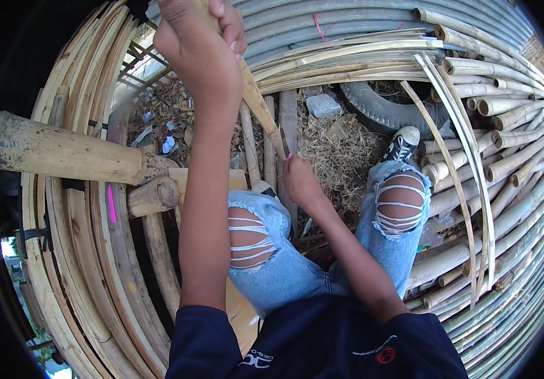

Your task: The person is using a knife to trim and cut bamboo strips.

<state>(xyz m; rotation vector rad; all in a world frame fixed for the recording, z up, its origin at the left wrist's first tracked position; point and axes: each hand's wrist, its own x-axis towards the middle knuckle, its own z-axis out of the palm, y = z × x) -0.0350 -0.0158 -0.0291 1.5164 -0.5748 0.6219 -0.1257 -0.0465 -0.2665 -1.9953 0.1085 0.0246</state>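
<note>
Raised high at the top of the view, my left hand (pixel 199 54) is wrapped round a long flat bamboo strip (pixel 258 104). The strip slants down to the right, its lower end between my knees. There my right hand (pixel 301 180) is closed in a fist around a small knife, whose narrow dark blade (pixel 285 144) lies against the strip's lower end. A spot of pink shows at the top of this fist. The knife's handle is mostly hidden by my fingers.
A thick bamboo pole (pixel 70 148) juts in from the left over stacked wooden slats (pixel 89 265). Many bamboo poles (pixel 512 139) lie piled at the right, with thin strips (pixel 455 151) leaning on them. Ahead are an old tyre (pixel 379 117), dry straw (pixel 329 148) and corrugated metal sheeting (pixel 348 19).
</note>
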